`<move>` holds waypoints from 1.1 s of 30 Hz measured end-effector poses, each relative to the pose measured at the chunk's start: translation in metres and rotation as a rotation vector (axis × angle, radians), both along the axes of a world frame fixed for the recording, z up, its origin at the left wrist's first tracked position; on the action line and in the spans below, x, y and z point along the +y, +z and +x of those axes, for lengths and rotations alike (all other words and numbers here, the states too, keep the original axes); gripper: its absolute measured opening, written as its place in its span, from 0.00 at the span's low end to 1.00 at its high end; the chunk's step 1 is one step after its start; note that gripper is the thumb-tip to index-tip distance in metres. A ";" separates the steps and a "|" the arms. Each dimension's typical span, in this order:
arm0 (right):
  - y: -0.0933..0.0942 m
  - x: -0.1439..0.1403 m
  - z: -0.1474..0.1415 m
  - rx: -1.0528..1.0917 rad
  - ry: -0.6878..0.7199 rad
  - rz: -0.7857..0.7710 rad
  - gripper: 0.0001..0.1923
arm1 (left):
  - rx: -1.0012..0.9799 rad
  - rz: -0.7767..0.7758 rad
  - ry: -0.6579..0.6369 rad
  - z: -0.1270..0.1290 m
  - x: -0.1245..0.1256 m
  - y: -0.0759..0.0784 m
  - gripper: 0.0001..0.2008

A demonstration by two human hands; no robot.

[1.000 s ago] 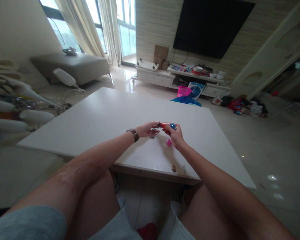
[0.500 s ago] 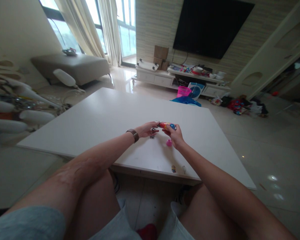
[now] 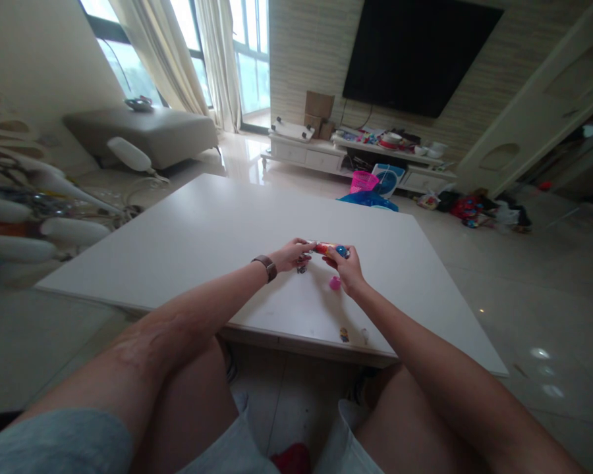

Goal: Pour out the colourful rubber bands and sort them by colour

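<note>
My right hand [image 3: 346, 264] is closed round a small red-and-yellow tube [image 3: 322, 247] with a round blue end [image 3: 342, 251]. The tube is held level above the white table. At its silvery left end, the fingers of my left hand [image 3: 295, 255] pinch it. Below my left fingers is a small dark-and-silver item [image 3: 301, 268], partly hidden and too small to name. A small pink piece [image 3: 335, 282] lies on the table by my right wrist. Nearer the front edge lie a little yellow-and-blue figure [image 3: 344, 334] and a tiny pale piece [image 3: 364, 336].
The white table [image 3: 257, 210] spreads in front of my knees. On the left, white lamp arms [image 3: 74, 230] reach close to its edge. Beyond it stand a pink basket [image 3: 363, 181], a blue plastic bag [image 3: 370, 199] and a low white cabinet [image 3: 306, 156].
My left hand's fingers have closed in on the tube's left end; before, they were stretched out beside it. My right hand keeps its hold in nearly the same place.
</note>
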State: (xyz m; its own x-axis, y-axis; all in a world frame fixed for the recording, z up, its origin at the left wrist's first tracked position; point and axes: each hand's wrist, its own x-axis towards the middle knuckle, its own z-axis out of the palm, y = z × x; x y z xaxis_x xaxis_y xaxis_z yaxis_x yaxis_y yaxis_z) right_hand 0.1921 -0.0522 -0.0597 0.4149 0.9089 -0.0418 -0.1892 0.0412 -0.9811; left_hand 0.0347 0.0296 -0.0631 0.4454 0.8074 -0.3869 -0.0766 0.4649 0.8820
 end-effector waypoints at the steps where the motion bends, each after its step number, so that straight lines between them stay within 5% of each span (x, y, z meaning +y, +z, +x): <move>1: 0.000 0.000 0.000 -0.010 -0.003 0.002 0.26 | 0.014 0.002 0.007 0.000 0.001 -0.001 0.23; 9: 0.000 0.001 0.002 0.029 0.021 0.004 0.24 | -0.109 -0.061 -0.159 0.003 0.005 -0.003 0.19; 20: 0.001 0.000 0.001 0.033 0.023 -0.003 0.25 | -0.071 -0.024 -0.062 0.000 0.004 0.003 0.19; 29: 0.002 0.000 0.004 0.039 0.021 -0.037 0.22 | -0.169 -0.124 -0.213 0.003 0.001 0.009 0.15; 33: 0.004 -0.001 0.002 0.004 0.026 -0.031 0.24 | -0.142 -0.048 -0.157 0.003 0.002 0.009 0.15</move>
